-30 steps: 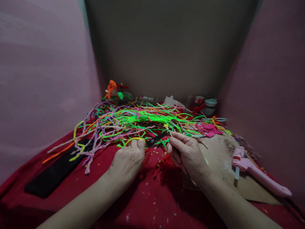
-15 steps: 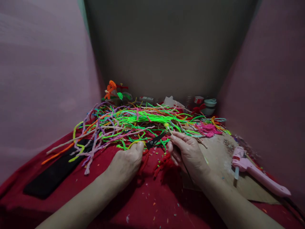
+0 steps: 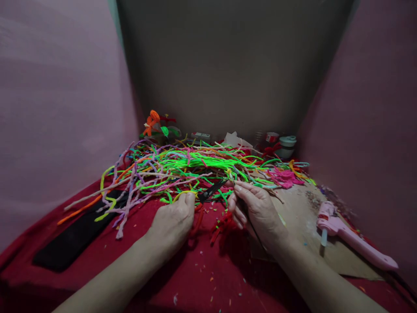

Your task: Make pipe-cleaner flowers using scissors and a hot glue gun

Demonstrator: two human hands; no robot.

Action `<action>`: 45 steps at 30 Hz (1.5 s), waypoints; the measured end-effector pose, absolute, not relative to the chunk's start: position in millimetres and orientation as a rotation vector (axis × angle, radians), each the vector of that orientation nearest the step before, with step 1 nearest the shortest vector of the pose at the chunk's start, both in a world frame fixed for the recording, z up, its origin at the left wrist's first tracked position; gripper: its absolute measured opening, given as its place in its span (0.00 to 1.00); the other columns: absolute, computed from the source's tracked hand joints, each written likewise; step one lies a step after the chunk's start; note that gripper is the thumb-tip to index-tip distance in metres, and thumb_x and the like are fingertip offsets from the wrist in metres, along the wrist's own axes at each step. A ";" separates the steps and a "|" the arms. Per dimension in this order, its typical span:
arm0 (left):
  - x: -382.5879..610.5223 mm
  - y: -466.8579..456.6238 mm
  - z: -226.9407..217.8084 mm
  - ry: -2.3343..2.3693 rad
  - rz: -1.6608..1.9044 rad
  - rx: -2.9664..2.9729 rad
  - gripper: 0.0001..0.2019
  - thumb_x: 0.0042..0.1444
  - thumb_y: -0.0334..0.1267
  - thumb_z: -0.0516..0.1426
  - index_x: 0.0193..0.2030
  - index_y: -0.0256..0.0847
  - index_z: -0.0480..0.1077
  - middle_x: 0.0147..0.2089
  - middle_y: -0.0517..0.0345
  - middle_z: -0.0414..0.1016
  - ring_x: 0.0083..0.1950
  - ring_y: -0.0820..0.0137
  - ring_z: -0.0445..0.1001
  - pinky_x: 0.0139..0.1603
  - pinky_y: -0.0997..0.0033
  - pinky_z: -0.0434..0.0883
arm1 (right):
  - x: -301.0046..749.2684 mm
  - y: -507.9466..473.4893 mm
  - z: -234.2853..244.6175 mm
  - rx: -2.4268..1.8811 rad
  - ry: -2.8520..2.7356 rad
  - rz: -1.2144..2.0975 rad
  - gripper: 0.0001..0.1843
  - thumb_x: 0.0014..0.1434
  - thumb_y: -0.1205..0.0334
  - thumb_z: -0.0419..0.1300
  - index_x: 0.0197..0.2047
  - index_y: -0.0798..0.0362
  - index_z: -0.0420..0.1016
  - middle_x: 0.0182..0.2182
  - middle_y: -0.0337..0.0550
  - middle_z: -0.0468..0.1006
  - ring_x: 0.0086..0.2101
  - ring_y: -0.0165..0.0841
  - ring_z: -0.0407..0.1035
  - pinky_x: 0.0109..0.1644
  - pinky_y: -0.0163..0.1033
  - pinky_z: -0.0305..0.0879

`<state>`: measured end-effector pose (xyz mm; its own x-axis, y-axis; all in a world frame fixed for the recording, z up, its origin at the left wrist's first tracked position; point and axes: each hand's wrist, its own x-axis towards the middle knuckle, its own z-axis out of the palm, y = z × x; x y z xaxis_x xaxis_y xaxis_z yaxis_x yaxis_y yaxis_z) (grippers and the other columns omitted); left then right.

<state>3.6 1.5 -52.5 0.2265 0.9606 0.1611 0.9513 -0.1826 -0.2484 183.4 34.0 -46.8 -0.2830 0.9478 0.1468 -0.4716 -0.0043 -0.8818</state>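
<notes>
In my left hand (image 3: 176, 217), closed, are what look like long-nose pliers (image 3: 213, 191), with a dark head and yellow-and-red handles mostly hidden by the fingers. Their tip reaches up to the right, close to my right fingertips; whether it touches the stem I cannot tell. My right hand (image 3: 256, 208) pinches a thin dark stem (image 3: 256, 232) that runs down past the palm. A small yellow tuft (image 3: 228, 173) tops it, just above the fingers. Red fuzzy pieces (image 3: 223, 226) lie on the cloth between both hands.
A heap of coloured pipe cleaners (image 3: 195, 161) spreads behind my hands. At right, a pink glue gun (image 3: 355, 241) lies on cardboard (image 3: 299, 217). A black flat strip (image 3: 71, 239) is at left on the red cloth (image 3: 182, 282). An orange flower (image 3: 151, 119) and a lidded cup (image 3: 287, 145) stand behind.
Both hands stay almost in place. The pliers' head and the yellow tuft have shifted very slightly.
</notes>
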 end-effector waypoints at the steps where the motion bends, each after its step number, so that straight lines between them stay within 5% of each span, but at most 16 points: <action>1: 3.8 1.5 -52.7 -1.780 0.039 -2.210 0.14 0.55 0.23 0.38 0.38 0.36 0.62 0.32 0.49 0.67 0.29 0.61 0.73 0.23 0.68 0.67 | 183.2 34.0 -47.1 -0.617 -1.084 1.565 0.05 0.55 0.63 0.55 0.31 0.55 0.69 0.14 0.34 0.73 0.08 0.20 0.50 0.08 0.26 0.53; 24: 1.8 1.1 -46.9 -1.813 0.126 -2.190 0.14 0.58 0.27 0.39 0.41 0.37 0.63 0.32 0.49 0.71 0.28 0.64 0.74 0.22 0.72 0.63 | 185.1 37.5 -51.5 -0.601 -1.044 1.588 0.05 0.56 0.64 0.54 0.34 0.56 0.68 0.16 0.37 0.73 0.09 0.21 0.49 0.10 0.28 0.54; 30: -28.0 1.7 -37.9 -1.889 0.226 -2.348 0.09 0.57 0.38 0.46 0.40 0.41 0.65 0.36 0.50 0.75 0.35 0.60 0.75 0.28 0.69 0.64 | 193.4 47.0 -47.5 -0.602 -0.835 1.631 0.04 0.51 0.64 0.57 0.31 0.56 0.70 0.15 0.36 0.72 0.11 0.24 0.55 0.13 0.29 0.57; 39: -56.3 26.4 -13.4 -1.905 0.244 -2.453 0.07 0.51 0.35 0.51 0.33 0.42 0.69 0.34 0.53 0.74 0.35 0.64 0.73 0.30 0.71 0.63 | 198.8 53.1 -53.7 -0.608 -0.647 1.756 0.07 0.44 0.65 0.64 0.29 0.57 0.74 0.22 0.42 0.78 0.22 0.28 0.69 0.25 0.31 0.65; 42: -48.6 25.8 1.8 -1.881 0.052 -2.519 0.08 0.50 0.32 0.51 0.33 0.40 0.71 0.34 0.52 0.73 0.37 0.64 0.71 0.34 0.70 0.64 | 199.4 56.8 -55.9 -0.624 -0.528 1.732 0.07 0.41 0.70 0.65 0.28 0.57 0.76 0.23 0.39 0.78 0.23 0.26 0.70 0.27 0.30 0.66; 45: -28.0 -2.4 1.8 -1.863 -0.606 -2.938 0.11 0.55 0.33 0.51 0.43 0.44 0.71 0.39 0.53 0.74 0.40 0.67 0.71 0.39 0.69 0.66 | 197.7 57.6 -55.4 -0.609 -0.435 1.682 0.07 0.40 0.76 0.63 0.25 0.56 0.76 0.23 0.37 0.78 0.24 0.25 0.69 0.27 0.28 0.66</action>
<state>-28.0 -2.4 1.8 0.4077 0.9101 0.0746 0.7796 -0.3895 0.4905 197.7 57.6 -55.4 -0.1285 0.9795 -0.1552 -0.7815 -0.1963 -0.5922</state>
